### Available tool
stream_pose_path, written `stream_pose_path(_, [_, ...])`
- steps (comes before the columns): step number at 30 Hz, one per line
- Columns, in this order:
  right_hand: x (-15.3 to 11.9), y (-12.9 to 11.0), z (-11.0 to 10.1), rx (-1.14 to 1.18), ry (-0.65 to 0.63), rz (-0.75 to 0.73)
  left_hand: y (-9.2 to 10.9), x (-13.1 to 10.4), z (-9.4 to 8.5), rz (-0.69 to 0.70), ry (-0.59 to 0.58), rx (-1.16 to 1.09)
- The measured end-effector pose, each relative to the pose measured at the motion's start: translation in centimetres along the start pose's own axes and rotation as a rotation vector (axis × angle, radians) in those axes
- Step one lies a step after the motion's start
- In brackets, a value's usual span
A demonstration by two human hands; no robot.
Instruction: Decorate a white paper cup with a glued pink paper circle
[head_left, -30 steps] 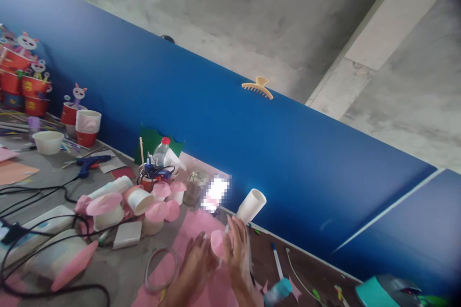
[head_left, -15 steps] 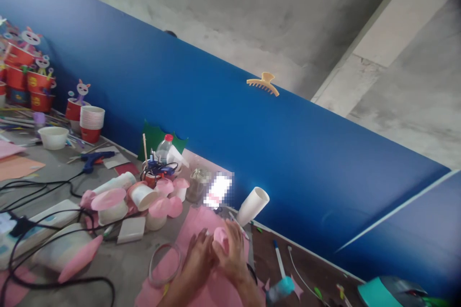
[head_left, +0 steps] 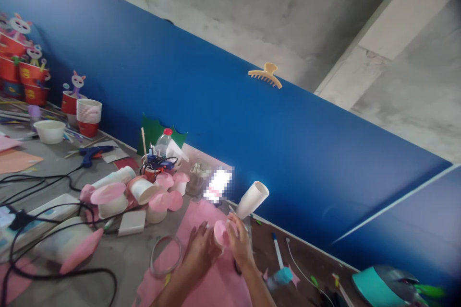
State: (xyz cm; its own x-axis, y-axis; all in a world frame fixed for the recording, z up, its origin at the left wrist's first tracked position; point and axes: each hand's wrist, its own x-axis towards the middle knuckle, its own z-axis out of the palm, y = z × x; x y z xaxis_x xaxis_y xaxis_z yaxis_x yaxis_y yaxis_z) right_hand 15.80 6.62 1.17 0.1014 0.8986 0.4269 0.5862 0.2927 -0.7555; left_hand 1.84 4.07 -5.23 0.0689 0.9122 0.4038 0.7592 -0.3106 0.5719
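Observation:
Between my hands is a small white paper cup with pink paper over its top. My left hand curls against the cup's left side. My right hand grips its right side, with fingers bent over the pink paper. Below both hands lies a large pink paper sheet. A roll of clear tape rests on the sheet's left edge, beside my left wrist. Part of a dark handle shows under my right wrist.
Pink-trimmed paper cups cluster left, among black cables. A blue glue gun lies behind them. A white tube leans by the blue partition. A blurred bright screen stands beyond the sheet. Right lies a turquoise-capped bottle.
My hands have drawn slightly apart, with the right shifting right, so more of the pink-topped cup shows. The camera view has tilted a little.

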Motion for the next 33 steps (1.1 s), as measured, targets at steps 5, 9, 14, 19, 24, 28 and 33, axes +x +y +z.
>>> stream_pose_path(5, [-0.6, 0.4, 1.0, -0.193, 0.018, -0.205, 0.4, 0.3, -0.9, -0.014, -0.073, 0.018])
stream_pose_path(9, [-1.2, 0.8, 1.6, -0.335, -0.008, -0.237, 0.9, 0.4, -1.6, 0.008, -0.083, 0.043])
stream_pose_path(14, [-2.0, 1.2, 2.0, -0.354, -0.010, -0.223, 1.8, 0.5, -2.9, 0.016, -0.137, 0.036])
stream_pose_path(19, [-2.1, 1.1, 2.0, -0.306, -0.024, -0.208, 1.8, 0.5, -2.9, 0.000, -0.143, 0.005])
stream_pose_path(24, [-1.9, 0.8, 1.9, -0.296, -0.032, -0.209, 1.1, 0.5, -1.8, 0.030, -0.059, -0.034])
stream_pose_path(28, [-1.9, 0.3, 1.8, -0.267, -0.042, -0.159, 0.9, 0.6, -1.6, 0.030, -0.079, -0.051])
stream_pose_path(33, [-1.8, 0.7, 0.9, 0.037, -0.040, 0.088, 0.7, 0.6, -1.5, -0.024, -0.087, -0.121])
